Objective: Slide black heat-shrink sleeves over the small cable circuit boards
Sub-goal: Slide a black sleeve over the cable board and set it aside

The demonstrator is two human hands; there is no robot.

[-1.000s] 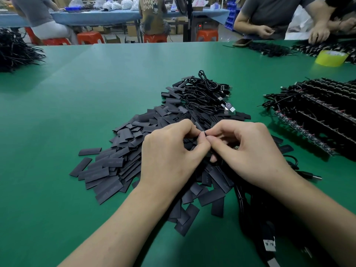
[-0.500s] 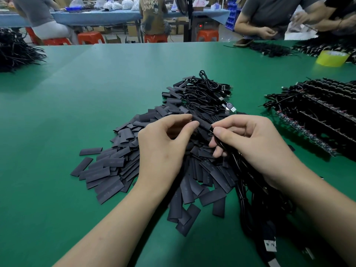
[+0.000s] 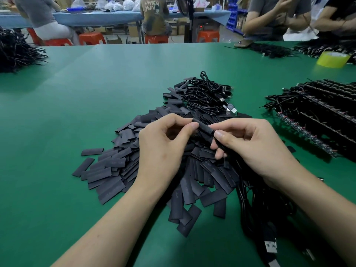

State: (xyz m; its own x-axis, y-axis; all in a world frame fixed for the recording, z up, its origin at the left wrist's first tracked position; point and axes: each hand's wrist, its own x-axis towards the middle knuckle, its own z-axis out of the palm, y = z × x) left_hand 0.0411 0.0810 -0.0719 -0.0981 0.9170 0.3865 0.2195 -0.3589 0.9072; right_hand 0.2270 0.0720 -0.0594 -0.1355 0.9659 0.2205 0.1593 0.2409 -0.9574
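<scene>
Above the pile of loose sleeves [image 3: 115, 166] on the green surface [image 3: 57, 132], the left hand [image 3: 163, 143] pinches one sleeve [image 3: 204, 129] and the right hand [image 3: 256, 143] grips its cable [image 3: 221, 147]. Sleeving seems underway; next, push it fully home. Its long axis runs far-left to near-right.

Left grip [image 3: 163, 147] and right grip [image 3: 258, 145] meet fingertip to fingertip, both pinching.

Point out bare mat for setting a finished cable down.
Bare mat left of the sleeve pile, up to the cable bundle at far left, and beyond the coiled cables. Crowded: right side, between right hand and stacked boards.
</scene>
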